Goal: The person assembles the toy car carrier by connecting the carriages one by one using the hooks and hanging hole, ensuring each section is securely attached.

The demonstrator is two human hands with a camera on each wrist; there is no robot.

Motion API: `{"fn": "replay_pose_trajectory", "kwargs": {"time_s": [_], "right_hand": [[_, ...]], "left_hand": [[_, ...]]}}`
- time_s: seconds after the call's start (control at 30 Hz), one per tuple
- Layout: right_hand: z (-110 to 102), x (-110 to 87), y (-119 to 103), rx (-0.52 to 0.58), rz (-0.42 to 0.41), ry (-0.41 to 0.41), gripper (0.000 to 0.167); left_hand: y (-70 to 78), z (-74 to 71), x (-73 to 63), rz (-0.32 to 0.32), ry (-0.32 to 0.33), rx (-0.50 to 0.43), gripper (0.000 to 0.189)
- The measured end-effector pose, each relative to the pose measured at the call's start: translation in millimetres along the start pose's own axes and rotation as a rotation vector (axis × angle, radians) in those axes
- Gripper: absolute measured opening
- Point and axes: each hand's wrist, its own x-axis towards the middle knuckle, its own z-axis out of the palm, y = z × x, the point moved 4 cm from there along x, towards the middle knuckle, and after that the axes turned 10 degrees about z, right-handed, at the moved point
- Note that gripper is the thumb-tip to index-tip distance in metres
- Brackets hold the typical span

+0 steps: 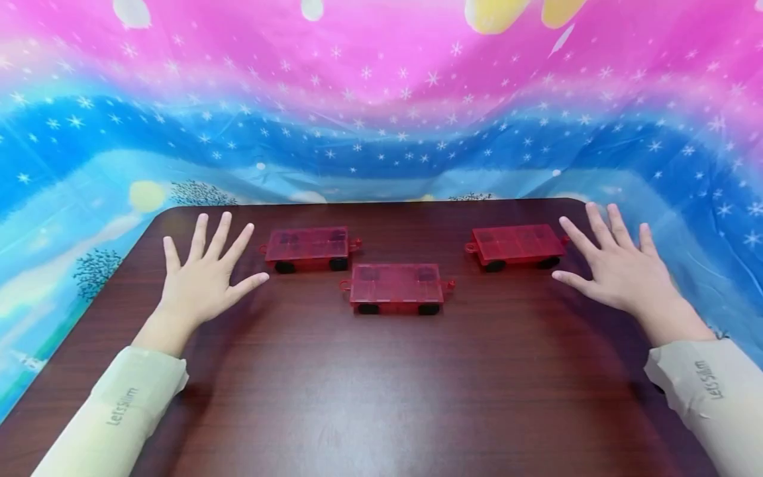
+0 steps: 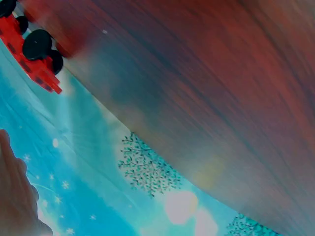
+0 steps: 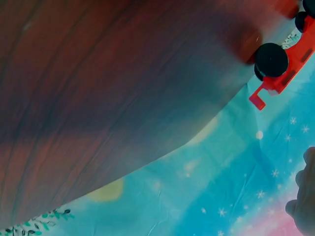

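Three see-through red toy wagons with black wheels and end hooks are on a dark wooden table. In the head view, the left wagon is closest to my left hand, whose fingers are straight and spread, holding nothing. A middle wagon sits nearer to me, between the other two. My right hand, also with fingers fanned out and nothing in it, is beside the right wagon; its fingertips overlap that wagon's hook end. Each wrist view catches part of a wagon, such as the red one at upper right.
The brown table has rounded far corners. Behind it and along its sides hangs a pink and blue cloth printed with snowflakes and bushes. Light sleeves cover both forearms.
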Motion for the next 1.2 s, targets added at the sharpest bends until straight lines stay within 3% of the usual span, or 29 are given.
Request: {"fn": "replay_pose_trajectory", "kwargs": {"time_s": [0.23, 0.57, 0.9, 1.2], "right_hand": [[4, 6.8, -14, 0.029, -0.031, -0.047, 0.096], [5, 23.6, -40, 0.091, -0.068, -0.133, 0.095], [8, 42.7, -60, 0.140, -0.098, -0.239, 0.088], [14, 51.8, -72, 0.179, -0.137, -0.272, 0.086]], "left_hand": [[19.5, -5.1, 5.8, 0.044, 0.017, -0.031, 0.091], [54.0, -3.0, 20.9, 0.188, 0.051, -0.079, 0.090], [96.4, -3.2, 36.7, 0.346, -0.030, -0.145, 0.092], [124.4, 8.7, 48.1, 0.445, -0.090, -0.232, 0.085]]}}
